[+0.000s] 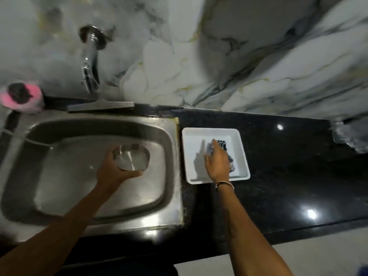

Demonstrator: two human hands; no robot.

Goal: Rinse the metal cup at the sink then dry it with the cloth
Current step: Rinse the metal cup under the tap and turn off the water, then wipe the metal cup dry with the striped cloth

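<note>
My left hand (113,170) grips the shiny metal cup (132,157) over the basin of the steel sink (173,156), with the cup's mouth tilted toward the right. A white tray (191,140) sits on the black counter just right of the sink. Inside it lies a dark blue and white patterned cloth (223,145). My right hand (217,160) rests on the cloth inside the tray, fingers curled on its near part; the blur hides whether the cloth is lifted.
A chrome tap (90,62) comes out of the marble wall above the sink's back left. A pink scrubber holder (22,97) sits at the far left. A flat metal strip (101,106) lies behind the sink. The black counter (288,176) runs right.
</note>
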